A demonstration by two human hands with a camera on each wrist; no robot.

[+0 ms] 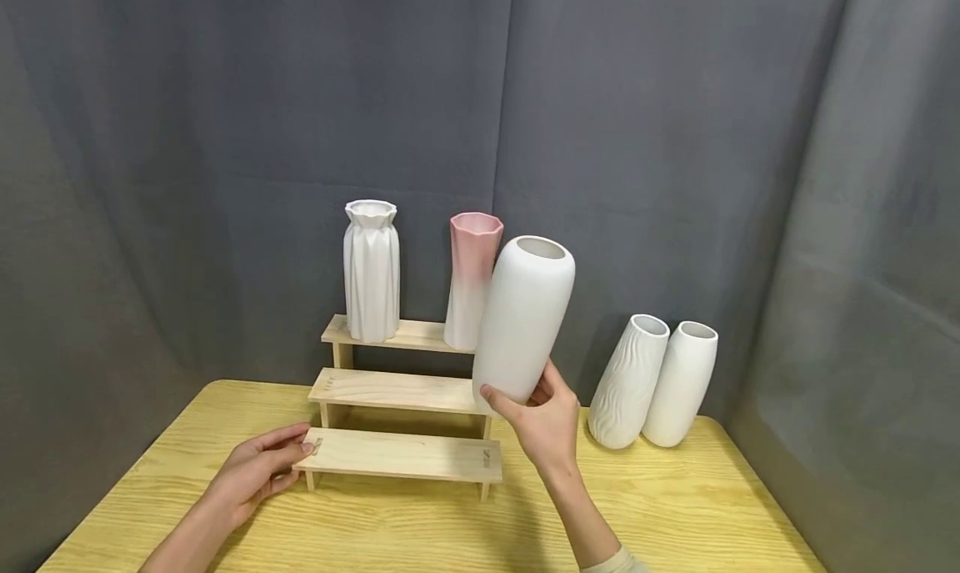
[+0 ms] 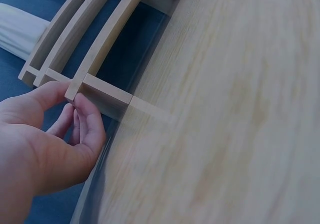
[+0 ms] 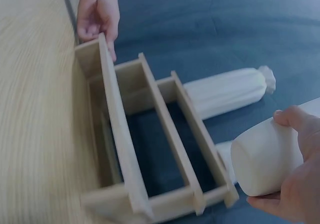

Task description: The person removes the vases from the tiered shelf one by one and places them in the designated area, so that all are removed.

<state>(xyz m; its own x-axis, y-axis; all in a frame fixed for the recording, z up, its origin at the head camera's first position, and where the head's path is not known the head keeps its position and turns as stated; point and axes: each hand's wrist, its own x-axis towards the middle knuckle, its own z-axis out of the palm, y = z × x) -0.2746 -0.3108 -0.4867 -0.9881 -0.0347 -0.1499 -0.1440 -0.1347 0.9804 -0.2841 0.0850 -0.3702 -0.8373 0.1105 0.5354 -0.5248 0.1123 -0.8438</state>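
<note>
My right hand grips a smooth white vase near its base. The vase is raised and tilted to the right, overlapping the right end of a three-step wooden stand in the head view. At the left end of the lowest step, my left hand pinches the board's edge between thumb and fingers, as the left wrist view also shows. On the top step stand a white pleated vase at left and a pink-to-white vase, partly hidden behind the held one.
Two more white vases stand close together at the right: one with a wavy texture, one smooth. The yellow wood-grain table bears everything. Grey curtains hang behind and at both sides.
</note>
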